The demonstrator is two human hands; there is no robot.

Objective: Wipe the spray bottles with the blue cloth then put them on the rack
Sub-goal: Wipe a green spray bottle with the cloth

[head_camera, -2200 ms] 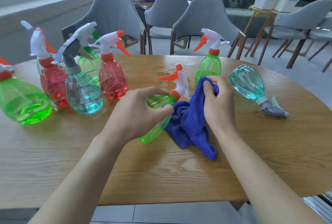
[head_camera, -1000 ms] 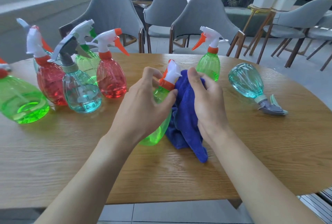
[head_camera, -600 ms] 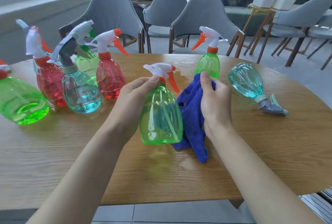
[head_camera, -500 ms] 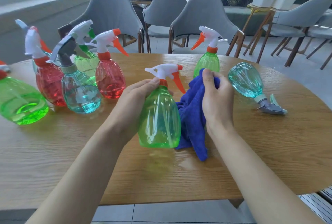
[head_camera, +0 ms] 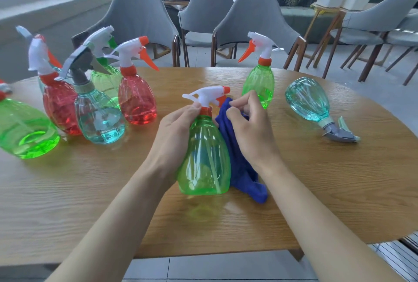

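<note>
**Q:** What is held in the left hand (head_camera: 174,132)?

**A:** The green spray bottle (head_camera: 205,159) is gripped at its shoulder and neck. The thumb is laid against the orange collar under the white trigger head. The bottle is kept upright just right of the palm, over the near middle of the wooden table (head_camera: 90,202). Whether its base is set on the wood cannot be told.

**Q:** And the right hand (head_camera: 253,132)?

**A:** The blue cloth (head_camera: 244,173) is pinched in curled fingers, just right of the bottle's neck. The cloth is pressed along the bottle's right side, between bottle and palm, and is draped down to the tabletop beside the base.

**Q:** What is seen further out?

**A:** An upright green bottle (head_camera: 260,84) is stood just behind the right hand. A teal bottle (head_camera: 307,103) is laid on its side well to the right, its grey trigger pointed toward the near edge. To the left, a red bottle (head_camera: 136,103) and a standing teal bottle (head_camera: 99,118) are grouped close with others behind them. A large green bottle (head_camera: 24,132) is cut off by the left edge. Grey chairs (head_camera: 255,14) are ranged behind the table.
</note>
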